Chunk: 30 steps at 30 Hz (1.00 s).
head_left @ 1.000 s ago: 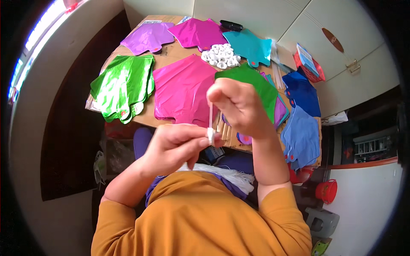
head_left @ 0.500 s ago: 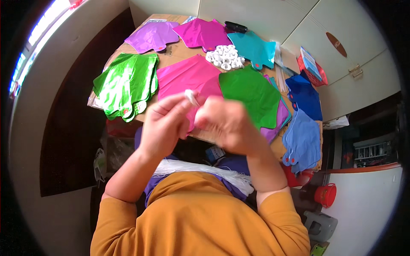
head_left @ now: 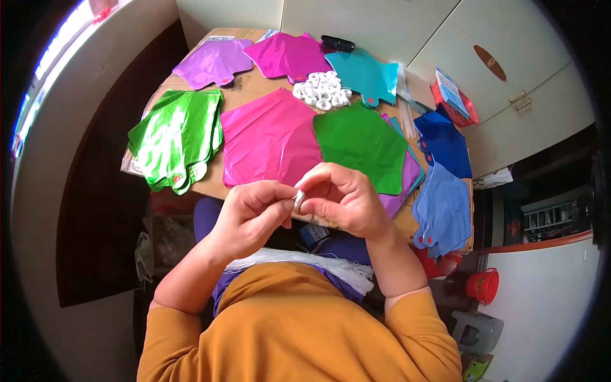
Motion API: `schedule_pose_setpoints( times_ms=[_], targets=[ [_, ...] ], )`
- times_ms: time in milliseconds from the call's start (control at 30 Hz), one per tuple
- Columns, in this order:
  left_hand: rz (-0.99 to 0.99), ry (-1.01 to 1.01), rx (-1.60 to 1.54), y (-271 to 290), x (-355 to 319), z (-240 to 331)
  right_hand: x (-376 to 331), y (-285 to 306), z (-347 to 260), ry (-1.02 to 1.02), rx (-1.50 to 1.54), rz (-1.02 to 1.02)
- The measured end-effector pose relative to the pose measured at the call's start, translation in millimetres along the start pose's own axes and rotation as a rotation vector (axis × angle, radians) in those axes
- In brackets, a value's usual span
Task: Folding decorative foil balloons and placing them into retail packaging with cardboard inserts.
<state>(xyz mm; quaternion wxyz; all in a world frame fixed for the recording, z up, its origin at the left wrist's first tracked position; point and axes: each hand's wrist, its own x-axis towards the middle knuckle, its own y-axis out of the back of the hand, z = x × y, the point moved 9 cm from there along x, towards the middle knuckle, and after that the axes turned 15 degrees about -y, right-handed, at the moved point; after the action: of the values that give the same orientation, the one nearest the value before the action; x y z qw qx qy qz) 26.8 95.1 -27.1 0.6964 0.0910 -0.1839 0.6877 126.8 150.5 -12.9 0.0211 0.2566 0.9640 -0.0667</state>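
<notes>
Both hands' fingers pinch one small white piece (head_left: 298, 200) between them, left hand (head_left: 251, 216), right hand (head_left: 344, 200). White pile (head_left: 323, 90) beyond the fingers looks unworked.

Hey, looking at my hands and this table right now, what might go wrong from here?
1. The small white piece is pinched only at the fingertips of your left hand and right hand, out past the table edge and above your lap; it could slip and drop.
2. The green foil balloons hang over the near left table edge and may slide off.
3. The pile of white rings sits loose among the balloons; a nudge could scatter it.
</notes>
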Motion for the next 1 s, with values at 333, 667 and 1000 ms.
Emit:
schedule_pose_setpoints(
  times_ms=[333, 667, 1000],
  targets=[
    [0.258, 0.06, -0.191, 39.4, 18.7, -38.0, 34.6, -1.7, -14.8, 0.048, -0.446, 0.083],
    [0.504, -0.029, -0.421, 74.7, 23.5, -41.2, 171.2, 170.7, -2.9, -0.044, -0.412, 0.447],
    [0.188, 0.084, -0.108, 73.4, -22.5, -11.4, 145.0, 189.7, -34.0, 0.235, -1.084, 0.871]
  ],
)
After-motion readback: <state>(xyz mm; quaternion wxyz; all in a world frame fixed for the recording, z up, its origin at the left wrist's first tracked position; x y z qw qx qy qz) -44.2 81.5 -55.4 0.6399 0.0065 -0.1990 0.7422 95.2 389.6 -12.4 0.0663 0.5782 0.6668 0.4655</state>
